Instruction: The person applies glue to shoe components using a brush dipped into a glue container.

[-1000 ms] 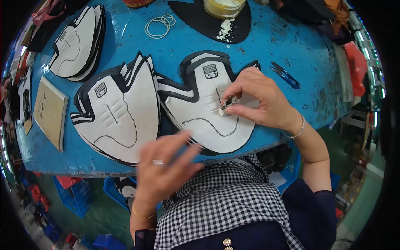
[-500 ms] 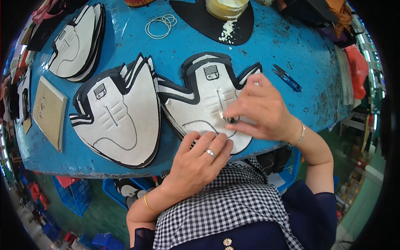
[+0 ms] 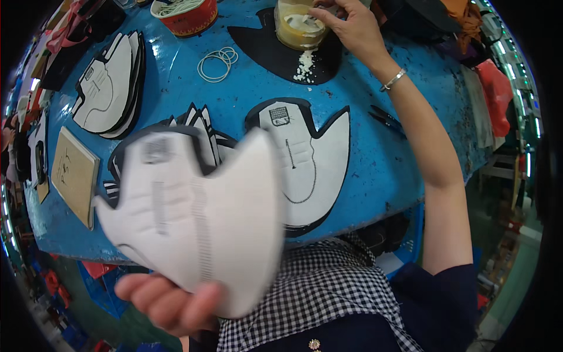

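My left hand (image 3: 170, 302) holds a white shoe-upper piece (image 3: 199, 217) by its lower edge, lifted close to the camera and blurred. My right hand (image 3: 352, 26) reaches to the table's far side, fingers pinched at the rim of a jar of yellowish paste (image 3: 296, 29). Whether anything is in that pinch is hidden. A stack of white, black-edged upper pieces (image 3: 311, 164) lies flat on the blue table (image 3: 375, 170) at the near edge. Another such stack (image 3: 199, 126) is mostly hidden behind the lifted piece.
The jar stands on a black cut piece (image 3: 264, 50) with white crumbs (image 3: 304, 64) beside it. Rubber bands (image 3: 216, 61), a red bowl (image 3: 185, 14), a third stack of uppers (image 3: 111, 82), a tan board (image 3: 73, 173) and blue thread snips (image 3: 384, 120) lie around.
My left hand has taken the top upper piece off the right stack and raised it toward me. My right hand left that piece and moved to the jar.
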`<action>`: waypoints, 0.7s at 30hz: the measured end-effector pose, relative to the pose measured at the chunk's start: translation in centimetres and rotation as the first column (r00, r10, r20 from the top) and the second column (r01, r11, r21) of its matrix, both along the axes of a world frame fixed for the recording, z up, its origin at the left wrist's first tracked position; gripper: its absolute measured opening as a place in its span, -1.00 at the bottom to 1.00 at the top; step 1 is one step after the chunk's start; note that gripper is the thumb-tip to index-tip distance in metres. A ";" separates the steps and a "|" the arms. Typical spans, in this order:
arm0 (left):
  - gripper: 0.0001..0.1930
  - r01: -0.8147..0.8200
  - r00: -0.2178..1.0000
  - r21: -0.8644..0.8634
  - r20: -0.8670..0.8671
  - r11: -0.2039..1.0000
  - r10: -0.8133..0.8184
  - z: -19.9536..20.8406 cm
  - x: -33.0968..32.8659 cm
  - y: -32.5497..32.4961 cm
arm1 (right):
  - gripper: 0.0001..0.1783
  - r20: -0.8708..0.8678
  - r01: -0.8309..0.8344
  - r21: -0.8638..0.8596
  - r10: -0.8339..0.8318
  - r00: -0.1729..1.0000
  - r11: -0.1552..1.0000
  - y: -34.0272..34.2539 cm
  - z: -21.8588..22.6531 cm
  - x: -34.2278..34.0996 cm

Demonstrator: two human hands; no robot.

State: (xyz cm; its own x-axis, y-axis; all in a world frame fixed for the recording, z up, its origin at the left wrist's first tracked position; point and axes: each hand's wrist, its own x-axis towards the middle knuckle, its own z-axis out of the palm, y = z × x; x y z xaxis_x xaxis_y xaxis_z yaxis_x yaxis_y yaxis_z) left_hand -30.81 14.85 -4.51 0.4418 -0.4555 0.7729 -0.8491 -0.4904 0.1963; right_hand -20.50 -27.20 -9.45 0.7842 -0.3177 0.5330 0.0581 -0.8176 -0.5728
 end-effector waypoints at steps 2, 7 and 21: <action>-0.70 -0.041 0.998 0.067 -0.040 0.997 0.044 -0.6 2.2 2.4 | -0.74 0.016 -0.004 -0.131 0.007 1.000 0.991 -1.4 -0.6 -0.4; -0.65 0.067 0.891 0.349 -0.442 0.935 0.101 -2.5 3.9 2.3 | -0.73 0.000 -0.067 -0.248 0.069 0.998 0.966 -0.6 0.8 -1.4; -0.55 0.566 0.740 0.221 -0.561 0.794 -0.371 -6.5 -0.1 -6.7 | -0.81 -0.344 -0.527 0.267 0.591 0.730 0.807 9.8 0.4 -11.9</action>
